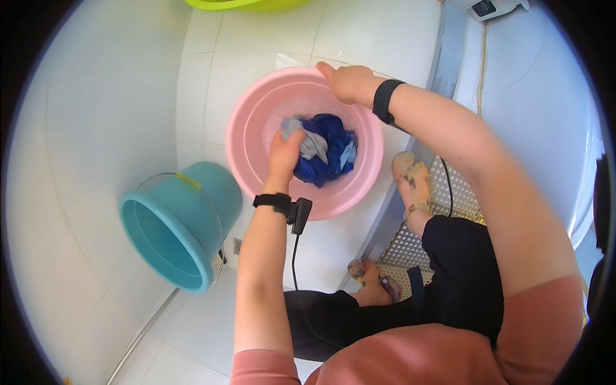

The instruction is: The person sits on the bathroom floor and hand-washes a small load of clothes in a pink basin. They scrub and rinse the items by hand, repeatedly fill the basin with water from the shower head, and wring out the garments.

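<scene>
The left grip [286, 154] is closed on grey cloth [314, 145], bunched with blue cloth [334, 136] inside the pink basin [246, 163] — the right grip [352, 85] clasps its rim [282, 74], fingers mostly hidden. Left of the basin — a teal bucket [213, 196].

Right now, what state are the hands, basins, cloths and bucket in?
Left hand: closed on the grey cloth.
Right hand: on the pink basin's rim, grip unclear.
Pink basin: upright, cloths inside.
Grey cloth: bunched, partly gripped.
Blue cloth: crumpled, apparently wet.
Teal bucket: upright, uncovered, handle lowered.
Green basin: partly in view, contents unseen.
</scene>
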The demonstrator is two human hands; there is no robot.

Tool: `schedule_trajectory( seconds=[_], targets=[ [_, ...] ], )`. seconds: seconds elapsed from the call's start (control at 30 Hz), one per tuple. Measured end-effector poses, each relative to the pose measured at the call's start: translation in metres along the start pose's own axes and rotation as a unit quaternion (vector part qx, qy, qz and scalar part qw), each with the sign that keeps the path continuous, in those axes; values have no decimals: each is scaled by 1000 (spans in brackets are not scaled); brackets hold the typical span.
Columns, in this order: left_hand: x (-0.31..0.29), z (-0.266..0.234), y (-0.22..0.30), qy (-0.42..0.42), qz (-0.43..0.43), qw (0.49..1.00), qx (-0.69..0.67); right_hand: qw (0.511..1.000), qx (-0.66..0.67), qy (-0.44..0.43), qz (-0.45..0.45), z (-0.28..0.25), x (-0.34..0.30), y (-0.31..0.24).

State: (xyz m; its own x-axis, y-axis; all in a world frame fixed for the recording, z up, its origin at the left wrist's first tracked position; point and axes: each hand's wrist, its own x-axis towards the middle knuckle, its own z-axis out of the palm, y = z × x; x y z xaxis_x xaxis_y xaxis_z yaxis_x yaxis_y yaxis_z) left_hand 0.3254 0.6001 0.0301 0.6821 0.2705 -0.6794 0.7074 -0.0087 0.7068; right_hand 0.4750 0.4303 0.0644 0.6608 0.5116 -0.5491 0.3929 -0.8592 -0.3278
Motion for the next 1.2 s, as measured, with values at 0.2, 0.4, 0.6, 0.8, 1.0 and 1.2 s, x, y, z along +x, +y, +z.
schedule_trajectory(
  seconds=[0.2,0.4,0.6,0.8,1.0,1.2],
  targets=[
    [-30,-43,16,-17,-149,987,-57,1000,-16,-23,10,-1,6,3],
    [-2,-35,14,-34,92,948,302,999,-18,-47,-2,0,13,-1],
    [25,50,6,21,81,840,537,999,-20,-29,-14,-2,9,-1],
    [-53,12,-5,-76,286,808,510,998,-3,-60,8,-9,6,-2],
    [-62,20,-23,-160,111,727,659,998,-16,-63,0,-6,8,1],
    [4,44,-37,-55,138,812,564,999,-13,-46,-12,-3,7,5]
  ],
)
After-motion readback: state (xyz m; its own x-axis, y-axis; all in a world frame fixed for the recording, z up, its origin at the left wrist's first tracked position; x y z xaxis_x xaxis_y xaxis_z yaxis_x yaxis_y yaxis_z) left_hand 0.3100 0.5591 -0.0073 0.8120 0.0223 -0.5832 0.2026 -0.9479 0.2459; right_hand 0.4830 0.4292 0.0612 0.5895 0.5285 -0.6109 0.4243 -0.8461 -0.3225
